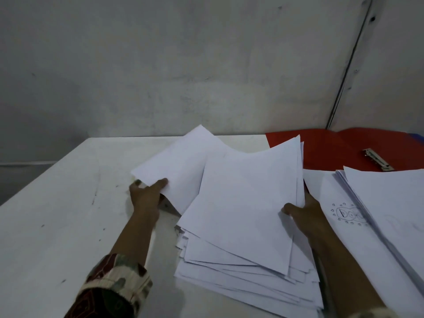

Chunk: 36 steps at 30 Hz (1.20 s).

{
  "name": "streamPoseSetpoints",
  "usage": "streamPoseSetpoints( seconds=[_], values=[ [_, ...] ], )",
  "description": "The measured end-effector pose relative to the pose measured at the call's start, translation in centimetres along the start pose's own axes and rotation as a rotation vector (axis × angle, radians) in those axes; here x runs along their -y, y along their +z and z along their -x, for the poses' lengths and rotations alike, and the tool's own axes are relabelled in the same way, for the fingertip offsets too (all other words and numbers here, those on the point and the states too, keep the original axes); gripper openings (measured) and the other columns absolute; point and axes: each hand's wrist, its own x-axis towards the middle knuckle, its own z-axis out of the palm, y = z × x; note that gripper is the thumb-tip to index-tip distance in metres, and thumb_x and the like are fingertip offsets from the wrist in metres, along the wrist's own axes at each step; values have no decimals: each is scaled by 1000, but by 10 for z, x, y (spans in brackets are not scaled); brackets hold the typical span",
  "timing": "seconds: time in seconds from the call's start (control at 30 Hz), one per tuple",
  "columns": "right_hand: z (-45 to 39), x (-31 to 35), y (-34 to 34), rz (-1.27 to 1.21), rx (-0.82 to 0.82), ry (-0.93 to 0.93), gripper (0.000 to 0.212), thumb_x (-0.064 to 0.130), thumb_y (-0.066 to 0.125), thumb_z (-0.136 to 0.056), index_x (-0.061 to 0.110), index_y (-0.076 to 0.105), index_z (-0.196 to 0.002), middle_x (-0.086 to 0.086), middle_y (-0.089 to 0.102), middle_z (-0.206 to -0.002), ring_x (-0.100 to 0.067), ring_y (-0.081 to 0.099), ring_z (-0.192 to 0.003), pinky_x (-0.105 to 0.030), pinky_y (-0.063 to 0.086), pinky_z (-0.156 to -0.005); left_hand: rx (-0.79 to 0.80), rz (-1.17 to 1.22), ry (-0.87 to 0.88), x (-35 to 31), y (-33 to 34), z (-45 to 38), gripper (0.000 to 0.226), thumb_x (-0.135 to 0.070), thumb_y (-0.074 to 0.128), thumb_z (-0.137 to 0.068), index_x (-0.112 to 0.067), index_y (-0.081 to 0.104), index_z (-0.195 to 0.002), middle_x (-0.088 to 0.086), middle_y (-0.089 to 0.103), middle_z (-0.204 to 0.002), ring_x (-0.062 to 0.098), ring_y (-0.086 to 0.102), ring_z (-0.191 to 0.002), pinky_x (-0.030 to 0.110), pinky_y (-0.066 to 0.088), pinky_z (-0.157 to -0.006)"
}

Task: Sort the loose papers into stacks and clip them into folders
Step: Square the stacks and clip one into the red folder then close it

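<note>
A messy pile of loose white papers (241, 278) lies on the white table in front of me. My left hand (144, 196) pinches the near edge of a white sheet (176, 166) lifted off the pile's far left side. My right hand (302, 210) grips the right edge of a thicker bunch of sheets (247, 198), raised and tilted above the pile. An open red folder (332, 150) with a metal clip (376, 160) lies at the back right.
A second stack of papers (390, 203) sits at the right, beside a sheet with a pen doodle (348, 213). The white table (57, 214) meets a grey wall at the back. A blue folder corner (418, 137) shows at the far right.
</note>
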Motion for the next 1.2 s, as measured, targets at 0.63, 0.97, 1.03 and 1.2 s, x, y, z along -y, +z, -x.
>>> streamPoseSetpoints(
  seconds=[0.63,0.97,1.03,1.2],
  values=[
    [14,2,-11,79,-16,39,55,-7,53,-83,2,42,-136,-18,53,-130,-36,49,-116,-31,39,-85,-117,35,197,-33,-57,35,27,-7,47,-92,-4,55,-118,9,57,-115,30,58,-104,44,47,-98],
    [19,11,-1,35,7,68,43,-7,54,-82,0,50,-124,-19,58,-120,-25,49,-93,-29,38,-80,47,166,80,-33,-53,81,15,-2,45,-95,3,56,-104,9,56,-102,13,57,-75,34,49,-81],
    [20,11,2,9,22,91,39,-7,54,-82,-3,51,-121,-19,58,-118,-24,49,-91,-28,37,-78,68,161,49,-23,-46,90,26,-2,46,-94,5,52,-118,9,56,-103,13,56,-74,34,47,-84],
    [20,10,8,-86,56,124,25,-6,51,-86,5,50,-109,-5,54,-90,-19,47,-74,-25,39,-70,159,129,-9,2,-31,114,24,4,49,-91,-1,53,-114,12,58,-107,17,59,-77,18,56,-50]
  ],
)
